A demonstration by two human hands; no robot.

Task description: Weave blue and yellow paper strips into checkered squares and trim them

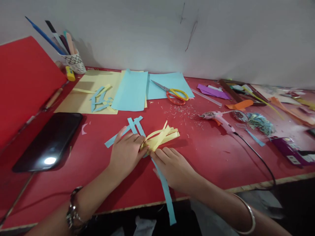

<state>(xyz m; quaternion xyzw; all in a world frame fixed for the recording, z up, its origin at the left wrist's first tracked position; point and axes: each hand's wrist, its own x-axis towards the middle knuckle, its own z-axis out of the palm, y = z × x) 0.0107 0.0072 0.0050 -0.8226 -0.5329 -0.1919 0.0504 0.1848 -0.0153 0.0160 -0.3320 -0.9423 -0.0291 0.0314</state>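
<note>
The fingers of the left hand [126,149] and right hand [174,167] pinch a loose yellow paper bundle [163,136] near the middle of the red table [209,157] — its held end is hidden. A limp blue strip [165,188] trails past the near edge; flat blue strips [133,126] lie beyond, partly covered by the left hand.

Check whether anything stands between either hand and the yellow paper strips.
Nothing visible does: the left hand and right hand are both at the near end of the yellow paper strips. A blue strip trails down from there; whether it passes between hand and yellow paper is hidden.
</note>
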